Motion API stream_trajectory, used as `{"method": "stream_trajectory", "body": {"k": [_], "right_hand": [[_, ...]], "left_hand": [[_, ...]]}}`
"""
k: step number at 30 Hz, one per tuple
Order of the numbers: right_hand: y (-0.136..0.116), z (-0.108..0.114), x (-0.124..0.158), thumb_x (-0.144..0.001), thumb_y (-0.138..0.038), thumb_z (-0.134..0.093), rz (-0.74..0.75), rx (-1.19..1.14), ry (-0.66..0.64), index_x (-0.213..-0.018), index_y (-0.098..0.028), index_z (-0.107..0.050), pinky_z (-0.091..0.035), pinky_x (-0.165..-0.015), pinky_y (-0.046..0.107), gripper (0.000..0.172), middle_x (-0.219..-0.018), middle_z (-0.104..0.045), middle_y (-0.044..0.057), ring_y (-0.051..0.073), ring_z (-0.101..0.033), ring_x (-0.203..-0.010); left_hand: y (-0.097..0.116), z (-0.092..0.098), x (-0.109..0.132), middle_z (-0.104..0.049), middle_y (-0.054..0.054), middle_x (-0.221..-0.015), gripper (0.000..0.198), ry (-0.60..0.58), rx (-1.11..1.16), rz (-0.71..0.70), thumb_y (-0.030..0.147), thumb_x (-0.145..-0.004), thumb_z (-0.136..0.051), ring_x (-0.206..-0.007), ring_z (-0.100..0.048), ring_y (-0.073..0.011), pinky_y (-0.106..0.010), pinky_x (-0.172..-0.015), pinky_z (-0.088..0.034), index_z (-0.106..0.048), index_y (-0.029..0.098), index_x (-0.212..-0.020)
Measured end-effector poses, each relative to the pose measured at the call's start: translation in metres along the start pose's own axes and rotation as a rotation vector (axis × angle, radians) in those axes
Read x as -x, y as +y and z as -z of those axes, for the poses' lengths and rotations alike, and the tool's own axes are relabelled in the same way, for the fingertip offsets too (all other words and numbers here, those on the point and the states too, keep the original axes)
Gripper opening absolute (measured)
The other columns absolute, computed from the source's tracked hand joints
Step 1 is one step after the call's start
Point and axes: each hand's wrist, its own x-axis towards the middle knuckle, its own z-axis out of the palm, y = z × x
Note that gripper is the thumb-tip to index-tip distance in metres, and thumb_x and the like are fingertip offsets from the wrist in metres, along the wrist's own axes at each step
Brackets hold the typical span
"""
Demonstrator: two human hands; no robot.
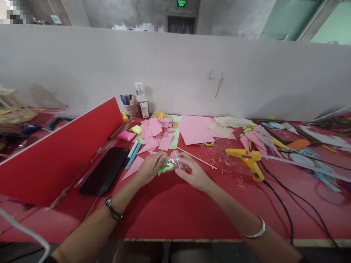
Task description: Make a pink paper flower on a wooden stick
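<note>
Between my two hands is a small clear plastic bag (175, 159) with a bright green lump of modelling clay (166, 167) inside its left part. My left hand (152, 167) has its fingers closed on the bag's left end, next to the green clay. On the other end, my right hand (194, 171) grips the bag's edge between thumb and fingers. Just beyond the bag, a thin wooden stick (196, 157) lies slantwise on the red table (175, 208). Cut pink paper pieces (155, 128) are heaped past my left hand.
A yellow glue gun (248, 159) with black cables lies to the right, near pink paper cones (256, 138). On the left are a black phone (105, 171), two markers (133, 153) and a leaning red board (63, 153). A bottle (142, 102) and pen cup (128, 108) stand behind.
</note>
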Motion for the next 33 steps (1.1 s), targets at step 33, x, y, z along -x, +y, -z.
{"method": "stream_trajectory", "body": {"k": [33], "right_hand": [[-0.01, -0.002, 0.001, -0.068, -0.018, -0.047, -0.206, 0.052, -0.296, -0.083, -0.015, -0.055, -0.035, -0.052, 0.019, 0.018, -0.064, -0.047, -0.003, 0.007, -0.039, -0.053]], "left_hand": [[0.01, 0.001, -0.002, -0.038, 0.005, -0.047, 0.03, -0.053, -0.087, 0.025, 0.035, -0.08, -0.026, -0.045, -0.038, -0.009, -0.02, -0.049, -0.032, -0.034, 0.019, -0.056]]}}
